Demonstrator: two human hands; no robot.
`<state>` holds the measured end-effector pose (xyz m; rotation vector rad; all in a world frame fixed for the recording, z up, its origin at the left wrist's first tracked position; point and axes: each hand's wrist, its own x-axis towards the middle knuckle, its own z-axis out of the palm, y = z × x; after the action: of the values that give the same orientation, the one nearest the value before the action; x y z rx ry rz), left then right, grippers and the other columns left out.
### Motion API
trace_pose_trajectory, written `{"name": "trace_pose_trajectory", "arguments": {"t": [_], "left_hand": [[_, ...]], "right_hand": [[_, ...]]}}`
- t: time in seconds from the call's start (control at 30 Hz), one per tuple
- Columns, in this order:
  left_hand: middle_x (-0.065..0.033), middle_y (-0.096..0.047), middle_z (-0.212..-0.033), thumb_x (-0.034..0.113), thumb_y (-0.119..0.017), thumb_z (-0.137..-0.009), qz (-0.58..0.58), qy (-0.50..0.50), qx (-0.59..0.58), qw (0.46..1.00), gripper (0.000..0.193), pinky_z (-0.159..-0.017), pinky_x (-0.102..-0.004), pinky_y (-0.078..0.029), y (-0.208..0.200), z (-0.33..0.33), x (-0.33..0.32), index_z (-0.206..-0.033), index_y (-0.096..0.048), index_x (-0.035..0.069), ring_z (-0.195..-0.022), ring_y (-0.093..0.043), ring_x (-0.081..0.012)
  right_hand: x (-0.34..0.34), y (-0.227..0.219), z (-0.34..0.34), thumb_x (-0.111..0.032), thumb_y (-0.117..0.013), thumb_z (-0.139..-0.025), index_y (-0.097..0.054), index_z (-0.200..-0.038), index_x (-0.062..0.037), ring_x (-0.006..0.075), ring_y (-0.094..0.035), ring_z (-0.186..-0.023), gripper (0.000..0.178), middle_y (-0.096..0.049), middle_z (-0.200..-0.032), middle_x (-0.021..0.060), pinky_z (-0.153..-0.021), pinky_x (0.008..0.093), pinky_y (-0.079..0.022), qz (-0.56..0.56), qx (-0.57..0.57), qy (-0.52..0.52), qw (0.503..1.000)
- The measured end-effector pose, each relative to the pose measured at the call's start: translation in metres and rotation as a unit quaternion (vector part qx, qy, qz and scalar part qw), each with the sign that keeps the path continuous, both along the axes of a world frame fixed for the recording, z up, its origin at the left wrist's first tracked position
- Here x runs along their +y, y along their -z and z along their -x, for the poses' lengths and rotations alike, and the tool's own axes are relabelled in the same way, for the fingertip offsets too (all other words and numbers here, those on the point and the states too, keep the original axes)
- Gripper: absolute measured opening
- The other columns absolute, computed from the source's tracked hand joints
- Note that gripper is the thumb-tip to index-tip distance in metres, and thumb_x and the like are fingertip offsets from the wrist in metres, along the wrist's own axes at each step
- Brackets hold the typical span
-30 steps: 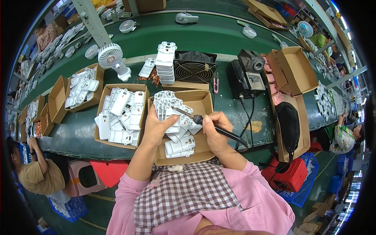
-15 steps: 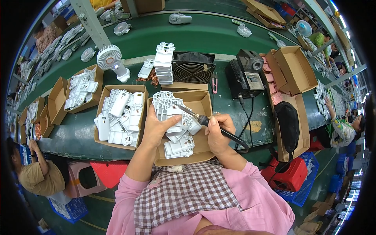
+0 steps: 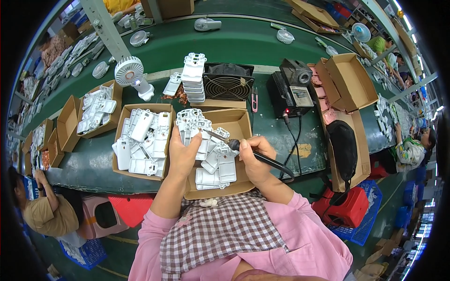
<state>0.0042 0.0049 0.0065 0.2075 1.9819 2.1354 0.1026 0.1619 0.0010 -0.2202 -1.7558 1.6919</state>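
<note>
My left hand point(image 3: 183, 152) grips several white plastic housings point(image 3: 190, 122), fanned together above an open cardboard box point(image 3: 240, 122). Closed around the handle of a soldering iron point(image 3: 234, 144), my right hand point(image 3: 256, 161) points the metal tip leftward at the held housings. Whether the tip touches one is too small to tell. Loose white housings point(image 3: 228, 168) lie below in the same box, between my two forearms. The iron's black cord trails away to the right, under my right hand.
Left of my hands, another cardboard box point(image 3: 117, 165) holds white housings. A housing stack point(image 3: 193, 70) and a black fan point(image 3: 229, 86) stand behind. Rightward are tweezers point(image 3: 254, 99), a black soldering station point(image 3: 290, 91) with cables, and a black pouch point(image 3: 342, 150). A white handheld fan point(image 3: 129, 71) stands back left.
Another white housing now lies in the box under my hands, and the fan of held housings looks smaller. The iron stays in my right hand, its tip still toward the held housings.
</note>
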Motion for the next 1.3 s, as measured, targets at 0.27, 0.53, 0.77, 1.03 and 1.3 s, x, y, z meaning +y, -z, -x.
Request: {"name": "trace_pose_trajectory", "arguments": {"t": [0.27,0.53,0.77,1.03,1.3], "left_hand": [[-0.0084,-0.062,-0.106,0.004,-0.063,-0.083,0.059,-0.021,0.038,0.997,0.04,-0.085,-0.0283,-0.046,0.0005,-0.0008,0.0009,-0.12,-0.049,-0.001,-0.095,-0.059,-0.014],[-0.0083,-0.062,-0.105,0.004,-0.063,-0.083,0.051,-0.018,0.044,0.998,0.038,-0.085,-0.0286,-0.046,-0.0005,-0.0016,0.001,-0.118,-0.05,0.0,-0.094,-0.059,-0.0143],[-0.0088,-0.063,-0.105,0.005,-0.063,-0.082,0.055,-0.016,0.039,0.998,0.039,-0.085,-0.0287,-0.046,0.0004,-0.001,0.0,-0.119,-0.051,0.0,-0.094,-0.059,-0.015],[-0.0091,-0.063,-0.104,0.006,-0.064,-0.082,0.07,-0.008,0.044,0.997,0.039,-0.082,-0.0292,-0.048,0.0037,-0.0007,0.0006,-0.118,-0.052,0.0,-0.092,-0.06,-0.0148],[-0.0084,-0.064,-0.103,0.005,-0.064,-0.082,0.07,-0.003,0.037,0.997,0.039,-0.081,-0.0284,-0.048,0.0041,-0.0018,0.001,-0.119,-0.051,0.0,-0.091,-0.061,-0.0139]], "right_hand": [[-0.0013,-0.0031,0.0016,-0.006,-0.068,-0.085,-0.059,-0.075,-0.0016,0.0012,-0.049,-0.055,0.014,-0.06,-0.063,-0.0011,-0.047,0.0198,-0.038,-0.012,-0.018,-0.002,1.0],[-0.0018,-0.0038,0.0022,-0.007,-0.068,-0.085,-0.059,-0.075,-0.0016,0.0011,-0.047,-0.054,0.015,-0.058,-0.062,-0.0016,-0.046,0.02,-0.037,-0.025,-0.022,0.001,0.999],[-0.0014,-0.0014,0.0009,-0.007,-0.068,-0.085,-0.059,-0.075,-0.0014,0.0014,-0.047,-0.055,0.015,-0.058,-0.062,-0.0012,-0.047,0.0203,-0.038,-0.009,-0.029,-0.003,1.0],[-0.0013,-0.0031,0.0009,-0.008,-0.068,-0.087,-0.058,-0.076,-0.0005,0.0023,-0.048,-0.057,0.015,-0.06,-0.066,-0.0002,-0.049,0.0202,-0.039,0.027,-0.018,-0.004,0.999],[-0.0022,-0.0056,0.0029,-0.008,-0.068,-0.087,-0.058,-0.076,-0.0004,0.0019,-0.047,-0.056,0.016,-0.059,-0.065,-0.0004,-0.048,0.0201,-0.038,0.02,-0.018,-0.014,1.0]]}}
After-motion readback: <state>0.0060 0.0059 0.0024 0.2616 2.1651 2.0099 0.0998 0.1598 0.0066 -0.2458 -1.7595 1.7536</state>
